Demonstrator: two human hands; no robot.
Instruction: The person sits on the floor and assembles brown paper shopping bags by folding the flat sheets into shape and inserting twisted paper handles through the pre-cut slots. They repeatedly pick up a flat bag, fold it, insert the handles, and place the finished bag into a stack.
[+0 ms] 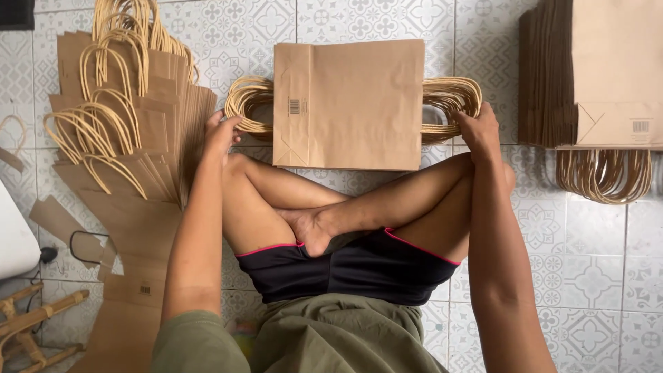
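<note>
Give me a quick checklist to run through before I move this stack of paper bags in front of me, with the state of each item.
1. Left hand on the left bundle of handles: ok, fingers touch the loops.
2. Right hand on the right bundle of handles: ok, fingers rest on the loops.
3. Stack of paper bags squared up: ok, edges look aligned from above.
4. Full grip on both bundles: cannot tell, fingertips partly hidden.
5. Fanned pile of bags at left apart from the stack: ok, tiles show between.
6. Tall stack at right apart from the right hand: ok.
</note>
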